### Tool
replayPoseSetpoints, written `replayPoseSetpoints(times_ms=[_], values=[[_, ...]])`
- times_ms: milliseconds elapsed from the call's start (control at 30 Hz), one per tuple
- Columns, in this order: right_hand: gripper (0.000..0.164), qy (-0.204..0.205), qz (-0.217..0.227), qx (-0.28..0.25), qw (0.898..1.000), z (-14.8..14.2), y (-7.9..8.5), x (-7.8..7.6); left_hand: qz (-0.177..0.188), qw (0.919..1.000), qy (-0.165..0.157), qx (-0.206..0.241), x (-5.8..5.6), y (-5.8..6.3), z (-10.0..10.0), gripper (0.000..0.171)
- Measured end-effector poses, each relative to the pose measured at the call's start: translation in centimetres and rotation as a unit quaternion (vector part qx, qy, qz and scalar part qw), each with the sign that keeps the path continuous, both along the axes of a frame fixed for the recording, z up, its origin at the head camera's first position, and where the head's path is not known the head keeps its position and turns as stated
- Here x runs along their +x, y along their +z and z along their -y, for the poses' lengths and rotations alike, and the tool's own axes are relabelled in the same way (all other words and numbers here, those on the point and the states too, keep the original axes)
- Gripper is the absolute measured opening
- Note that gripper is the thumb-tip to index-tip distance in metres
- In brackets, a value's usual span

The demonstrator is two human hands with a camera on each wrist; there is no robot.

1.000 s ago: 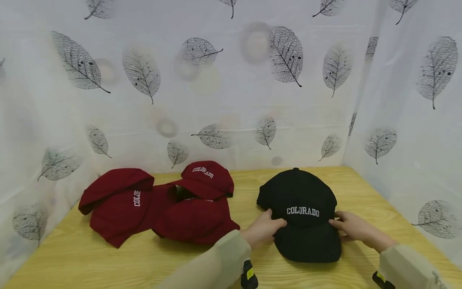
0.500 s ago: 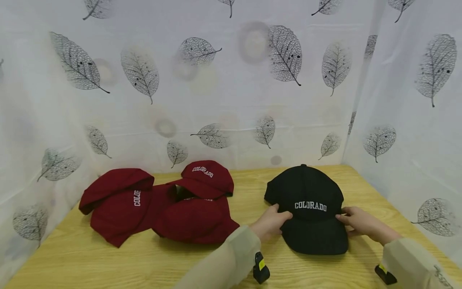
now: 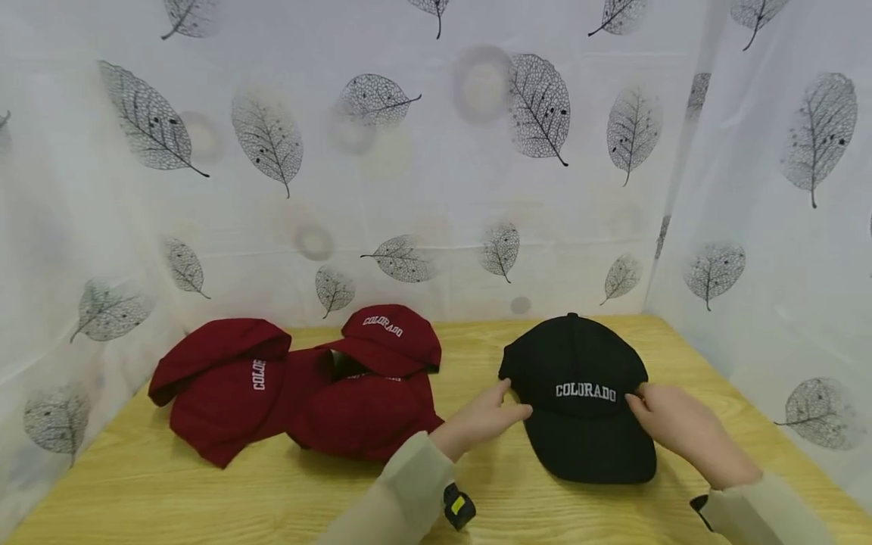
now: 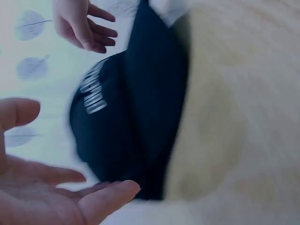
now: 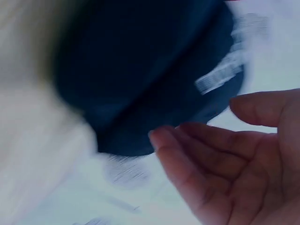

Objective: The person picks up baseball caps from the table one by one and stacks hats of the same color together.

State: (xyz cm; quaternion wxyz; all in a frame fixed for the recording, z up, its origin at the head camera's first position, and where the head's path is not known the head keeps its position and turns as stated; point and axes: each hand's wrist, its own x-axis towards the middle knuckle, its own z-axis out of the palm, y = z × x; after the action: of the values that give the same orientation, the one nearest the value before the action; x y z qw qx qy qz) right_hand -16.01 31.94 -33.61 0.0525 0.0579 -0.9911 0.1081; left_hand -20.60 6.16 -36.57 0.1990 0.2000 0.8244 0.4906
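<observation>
A black baseball cap [image 3: 575, 367] with white COLORADO lettering rests on the right of the table, its brim towards me. My left hand [image 3: 482, 416] is at the cap's left side, thumb and fingers apart, fingertips close to its edge. On the other side my right hand [image 3: 688, 428] has its fingertips at the cap's right edge, overlapping it in the head view. Both wrist views show relaxed, spread fingers beside the cap, with the left hand's fingers [image 4: 110, 199] near its lower side and the right hand's fingers [image 5: 180, 164] not wrapped round it.
Several dark red caps lie heaped on the left: one tipped over [image 3: 225, 378], one [image 3: 371, 412] in front, and one [image 3: 395, 337] behind. The wooden table [image 3: 259, 499] is enclosed by white leaf-print curtains [image 3: 436, 182].
The black cap first shifted slightly right and back with both hands on it, then stayed put. Since then my left hand has drawn off to the left, and the right hand's fingers have loosened.
</observation>
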Motion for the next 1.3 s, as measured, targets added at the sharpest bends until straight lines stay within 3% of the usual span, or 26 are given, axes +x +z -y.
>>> replayPoseSetpoints(times_ms=[100, 167, 267, 400, 667, 933, 1300], values=[[0.024, 0.047, -0.053, -0.011, 0.997, 2.9, 1.1, 0.1, -0.083, 0.9956, -0.029, -0.033, 0.2, 1.4, 2.3, 0.067], [0.035, 0.081, -0.077, -0.03, 0.993, 5.0, 1.7, 0.1, -0.139, 0.9876, -0.034, -0.066, 0.4, 2.5, 3.7, 0.064], [0.044, 0.116, -0.101, -0.061, 0.986, 8.1, 2.2, 0.0, -0.203, 0.9714, -0.027, -0.12, 0.9, 3.9, 5.5, 0.062], [0.047, 0.139, -0.117, -0.099, 0.978, 11.8, 2.4, -0.3, -0.256, 0.953, -0.005, -0.163, 1.5, 4.8, 7.5, 0.061], [0.051, 0.16, -0.087, -0.135, 0.974, 15.7, 1.8, -0.9, -0.284, 0.9423, 0.025, -0.175, 2.2, 4.4, 11.1, 0.06], [0.051, 0.158, -0.076, -0.134, 0.975, 16.0, 1.6, -0.9, -0.299, 0.9344, 0.062, -0.183, 2.1, 4.3, 13.9, 0.057], [0.052, 0.165, -0.07, -0.145, 0.973, 17.0, 1.2, -1.2, -0.292, 0.9251, 0.104, -0.219, 2.3, 3.5, 17.8, 0.054]])
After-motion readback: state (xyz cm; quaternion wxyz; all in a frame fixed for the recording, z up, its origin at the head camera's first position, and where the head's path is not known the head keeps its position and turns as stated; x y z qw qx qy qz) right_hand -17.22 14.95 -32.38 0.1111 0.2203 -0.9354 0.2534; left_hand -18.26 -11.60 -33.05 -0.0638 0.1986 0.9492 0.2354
